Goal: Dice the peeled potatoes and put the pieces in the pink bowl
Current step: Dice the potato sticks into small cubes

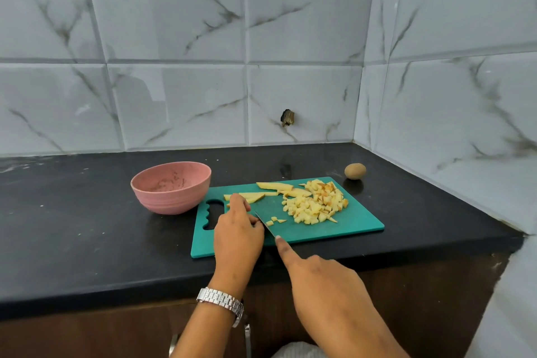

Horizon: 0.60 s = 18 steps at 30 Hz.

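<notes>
left hand [236, 229]: fingers bent and close together, tips holding down the potato strips [252, 197] at the board's left end.
right hand [325, 288]: curled round the knife [266, 225], forefinger straight along the blade's back.
diced potato [315, 203]: heaped on the right half of the green board [348, 227].
pink bowl [171, 200]: on the counter [87, 227], just beside the board's left end.

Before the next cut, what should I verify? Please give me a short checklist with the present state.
1. Right hand grips the knife, forefinger along its back: ok.
2. Left hand holds the potato strip down: ok.
3. Its fingers away from the blade: cannot tell, the blade lies close beside the knuckles.
4. Board flat on the counter: ok.
5. Pile of cut pieces clear of the knife: ok.
6. Pink bowl upright beside the board: ok.
</notes>
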{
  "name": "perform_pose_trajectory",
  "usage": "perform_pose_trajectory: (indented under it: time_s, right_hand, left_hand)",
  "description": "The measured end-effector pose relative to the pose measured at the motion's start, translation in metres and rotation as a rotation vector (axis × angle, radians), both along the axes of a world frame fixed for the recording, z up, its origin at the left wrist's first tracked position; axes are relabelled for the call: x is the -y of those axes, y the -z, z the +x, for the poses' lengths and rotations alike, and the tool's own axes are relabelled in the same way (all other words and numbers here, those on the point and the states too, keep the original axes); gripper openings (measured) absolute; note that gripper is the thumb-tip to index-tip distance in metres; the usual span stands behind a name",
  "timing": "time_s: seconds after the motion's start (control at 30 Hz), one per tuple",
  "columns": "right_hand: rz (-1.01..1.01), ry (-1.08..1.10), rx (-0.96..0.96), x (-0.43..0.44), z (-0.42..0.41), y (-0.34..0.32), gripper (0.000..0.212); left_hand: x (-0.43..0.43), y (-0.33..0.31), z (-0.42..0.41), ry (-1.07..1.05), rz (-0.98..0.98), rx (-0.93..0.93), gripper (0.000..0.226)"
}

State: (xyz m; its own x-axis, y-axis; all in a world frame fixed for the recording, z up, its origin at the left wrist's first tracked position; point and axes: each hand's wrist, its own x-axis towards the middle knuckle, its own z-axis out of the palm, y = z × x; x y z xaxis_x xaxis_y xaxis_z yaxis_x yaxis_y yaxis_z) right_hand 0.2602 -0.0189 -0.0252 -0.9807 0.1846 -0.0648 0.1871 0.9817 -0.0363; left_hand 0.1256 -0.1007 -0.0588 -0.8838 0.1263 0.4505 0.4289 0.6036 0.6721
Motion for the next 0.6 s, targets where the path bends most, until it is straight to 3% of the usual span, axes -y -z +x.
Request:
perform_pose_trajectory:
  time_s: [0.23,0.4,0.5,0.6]
  right_hand:
    - [-0.118,0.098,-0.174,-0.028,-0.001,-0.006,0.066]
    - [-0.192,0.101,-0.175,-0.036,0.004,-0.008,0.057]
    - [-0.252,0.045,-0.127,-0.037,0.001,-0.002,0.056]
    - [-0.287,0.007,-0.086,-0.040,-0.007,0.005,0.055]
  left_hand:
    - [-0.012,-0.013,-0.015,0.054,-0.115,0.108,0.022]
    - [-0.028,-0.022,-0.027,0.199,0.065,0.258,0.026]
    - [-0.018,-0.026,-0.037,0.177,0.057,0.227,0.032]
    - [-0.004,-0.031,-0.049,0.108,-0.097,0.111,0.035]
